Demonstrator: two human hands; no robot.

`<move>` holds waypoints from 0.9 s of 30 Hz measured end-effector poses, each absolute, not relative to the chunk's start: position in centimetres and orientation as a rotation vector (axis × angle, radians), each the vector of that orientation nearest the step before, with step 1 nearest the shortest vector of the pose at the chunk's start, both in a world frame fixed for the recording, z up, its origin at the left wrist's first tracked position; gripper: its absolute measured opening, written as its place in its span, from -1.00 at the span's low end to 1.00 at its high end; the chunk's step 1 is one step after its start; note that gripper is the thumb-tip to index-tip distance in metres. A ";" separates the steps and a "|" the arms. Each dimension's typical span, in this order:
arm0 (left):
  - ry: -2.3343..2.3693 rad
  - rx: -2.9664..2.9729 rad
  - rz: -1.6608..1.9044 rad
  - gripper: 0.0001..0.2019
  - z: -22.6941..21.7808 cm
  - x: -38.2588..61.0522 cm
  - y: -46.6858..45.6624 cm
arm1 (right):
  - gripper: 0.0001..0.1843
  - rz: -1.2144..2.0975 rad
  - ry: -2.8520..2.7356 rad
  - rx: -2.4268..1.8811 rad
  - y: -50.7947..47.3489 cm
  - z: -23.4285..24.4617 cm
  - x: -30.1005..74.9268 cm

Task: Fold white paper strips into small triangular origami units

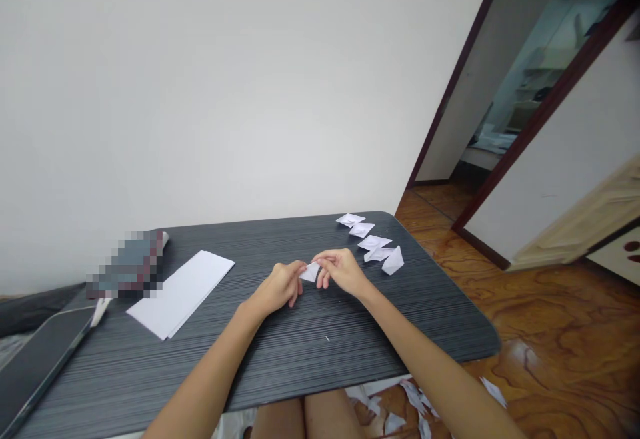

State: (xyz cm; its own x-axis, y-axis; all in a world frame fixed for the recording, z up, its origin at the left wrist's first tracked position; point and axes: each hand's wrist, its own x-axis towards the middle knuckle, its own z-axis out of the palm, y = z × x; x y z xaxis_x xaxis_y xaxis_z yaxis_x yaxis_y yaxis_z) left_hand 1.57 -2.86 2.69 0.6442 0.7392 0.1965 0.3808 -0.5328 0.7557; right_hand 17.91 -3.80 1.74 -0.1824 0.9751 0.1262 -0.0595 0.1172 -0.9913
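Folded white paper (311, 273) is pinched by the left hand (283, 284) and right hand (343, 271) over the dark table (280, 366), near 5 paper boats (393, 262); tearing could be caused by uneven pulling.

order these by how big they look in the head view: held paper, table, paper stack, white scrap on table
1. Table
2. Paper stack
3. Held paper, partly hidden
4. White scrap
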 end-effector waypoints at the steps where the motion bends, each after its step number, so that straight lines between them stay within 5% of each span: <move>1: 0.885 2.219 0.687 -0.71 2.7 1.5 -2.8 | -0.71 1.267 -1.369 -0.996 -3.8 1.7 17.9; 12: 0.760 1.674 0.667 -0.59 2.7 1.5 -1.7 | -0.86 0.885 -1.544 -0.997 -4.2 2.1 17.7; 17: 0.777 1.613 0.785 -0.53 2.0 2.0 -1.9 | -0.64 0.868 -1.538 -0.982 -4.3 2.0 17.0; 27: 0.798 1.647 0.895 -0.55 1.8 1.9 -1.9 | -0.67 0.856 -1.604 -0.960 -4.2 1.0 17.1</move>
State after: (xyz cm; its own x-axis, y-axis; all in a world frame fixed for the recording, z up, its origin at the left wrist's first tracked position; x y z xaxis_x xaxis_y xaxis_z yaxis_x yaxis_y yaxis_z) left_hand 1.95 -1.88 1.81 0.4979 0.8513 0.1653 0.0666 -0.2276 0.9715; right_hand 17.13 -4.25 0.99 -0.1463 0.9024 0.4053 0.1658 0.4263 -0.8893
